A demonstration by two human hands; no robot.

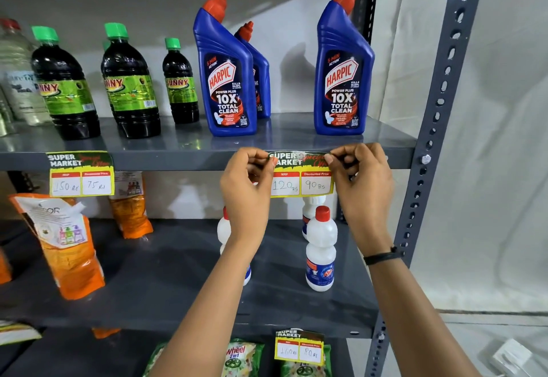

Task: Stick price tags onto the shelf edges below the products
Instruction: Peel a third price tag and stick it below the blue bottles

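Pinching one price tag [301,175], two hands [248,182] [362,179] below three Harpic bottles [225,80].

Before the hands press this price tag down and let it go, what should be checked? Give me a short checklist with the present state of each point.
1. Both hands hold the tag: the left hand pinches its top left corner, the right hand its top right. Ok.
2. The price tag has its top strip on the upper shelf edge. Ok.
3. The tag sits below the Harpic bottles. Ok.
4. The tag is level with the edge: nearly, slightly bowed. Ok.
5. The prices read 120 and 90, unobscured. Ok.
6. The adhesive is stuck along the whole strip. Cannot tell.
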